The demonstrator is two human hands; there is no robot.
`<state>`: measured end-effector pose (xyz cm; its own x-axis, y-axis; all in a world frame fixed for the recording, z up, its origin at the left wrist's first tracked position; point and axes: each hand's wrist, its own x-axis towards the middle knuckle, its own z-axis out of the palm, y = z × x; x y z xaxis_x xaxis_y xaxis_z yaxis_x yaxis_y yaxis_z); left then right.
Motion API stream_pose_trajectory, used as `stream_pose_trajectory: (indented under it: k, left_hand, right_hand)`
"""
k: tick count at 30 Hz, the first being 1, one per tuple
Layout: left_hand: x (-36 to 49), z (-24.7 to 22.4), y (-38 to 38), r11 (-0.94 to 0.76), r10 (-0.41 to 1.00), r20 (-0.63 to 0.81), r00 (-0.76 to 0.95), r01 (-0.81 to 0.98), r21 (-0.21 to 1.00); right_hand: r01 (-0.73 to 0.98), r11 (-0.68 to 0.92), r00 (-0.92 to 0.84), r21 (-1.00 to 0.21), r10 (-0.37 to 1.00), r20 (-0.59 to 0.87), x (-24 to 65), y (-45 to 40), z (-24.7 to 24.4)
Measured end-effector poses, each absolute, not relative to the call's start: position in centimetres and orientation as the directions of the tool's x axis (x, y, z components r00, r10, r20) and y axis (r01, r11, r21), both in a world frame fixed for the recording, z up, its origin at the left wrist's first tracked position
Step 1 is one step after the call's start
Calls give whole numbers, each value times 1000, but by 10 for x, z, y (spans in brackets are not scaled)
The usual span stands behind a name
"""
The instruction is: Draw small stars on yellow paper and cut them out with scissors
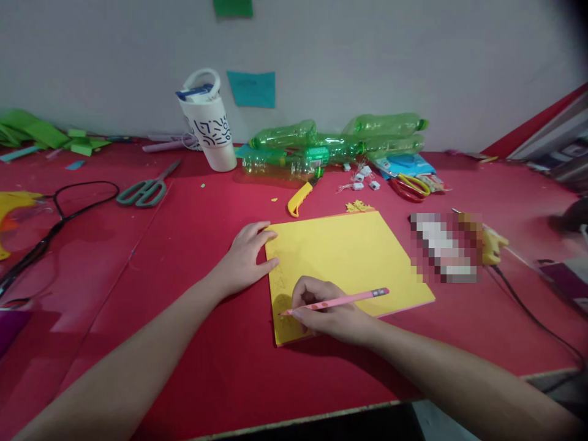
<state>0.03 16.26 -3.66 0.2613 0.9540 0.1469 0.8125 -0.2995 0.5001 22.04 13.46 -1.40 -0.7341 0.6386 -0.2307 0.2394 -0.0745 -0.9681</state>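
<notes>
A yellow sheet of paper [340, 257] lies flat on the red tabletop, with other sheets showing under its edges. Small star outlines are drawn in pencil down its left side. My right hand [328, 309] is closed around a pink pencil [353, 298], its tip at the paper's lower left and its eraser end pointing right. My left hand [252, 254] rests open at the sheet's upper left edge, fingertips on the paper. Just behind the sheet are small yellow paper stars [359, 206] and a yellow utility knife [300, 199].
Scissors [149, 187] lie left of a white tumbler [209, 122]. Green plastic bottles [307, 147] are piled by the wall. Pliers [408, 185] and small white pieces [361, 177] lie near them. Rightward are a blurred-out object [443, 248] and a yellow corded tool [493, 247].
</notes>
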Motion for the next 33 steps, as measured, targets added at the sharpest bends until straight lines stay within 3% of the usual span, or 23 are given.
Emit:
stream_pose_trajectory:
  k: [4,12,17,19,23,27,33]
  left_hand:
    - [0,-35,162,-285,958,137,250,814,506]
    - [-2,-29,175,-233,972,178,154,737,635]
    - [-5,-28,209,-119,993,104,59,597,793]
    - [-6,-30,218,-118,992,120,32,540,833]
    - [-10,-32,219,-181,982,181,61,600,779]
    - [-13,-29,213,-218,976,149,160,648,730]
    - [-13,-31,216,-212,977,158,142,644,735]
  right_hand:
    - [216,-161,-746,-963,610,-269,224,142,-11]
    - [336,167,-561,-927,826,-54,241,210,12]
    - [231,-32,-507,-972,849,-148,220,246,2]
    - [215,-38,-507,-976,850,-144,210,254,-5]
    - [226,67,-577,-972,813,-78,200,262,-17]
    - [239,34,-528,-970,843,-100,195,258,-26]
    - [258,80,-499,-963,865,-62,188,251,-29]
